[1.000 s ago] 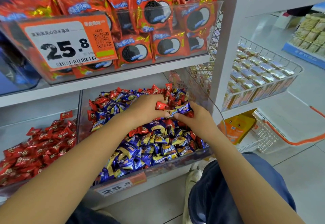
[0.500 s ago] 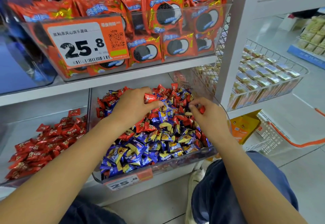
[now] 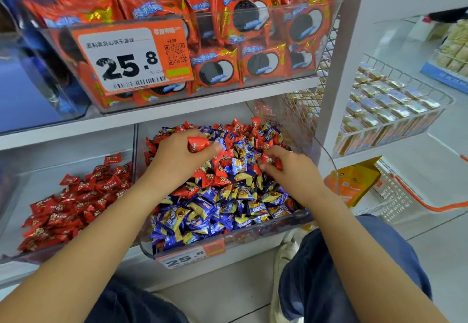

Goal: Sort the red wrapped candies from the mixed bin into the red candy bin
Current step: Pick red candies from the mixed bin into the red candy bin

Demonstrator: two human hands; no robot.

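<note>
The clear mixed bin [image 3: 253, 234] on the lower shelf holds red and blue-yellow wrapped candies heaped together. Over its back half, my left hand [image 3: 177, 158] grips a red wrapped candy [image 3: 197, 144] between thumb and fingers. My right hand [image 3: 291, 168] lies on the pile to the right and pinches another red candy [image 3: 269, 159]. To the left stands the red candy bin [image 3: 27, 183], with only red candies [image 3: 76, 203] in it.
The shelf above carries a clear bin of red cookie packets [image 3: 253, 44] with a 25.8 price tag [image 3: 131, 56]. A white upright [image 3: 342, 69] borders the mixed bin on the right, with a wire basket [image 3: 392, 110] of gold packets beyond. My knees are below.
My left hand has kept its red candy and stayed over the back of the pile. My right hand's fingers have closed on a red candy in the pile.
</note>
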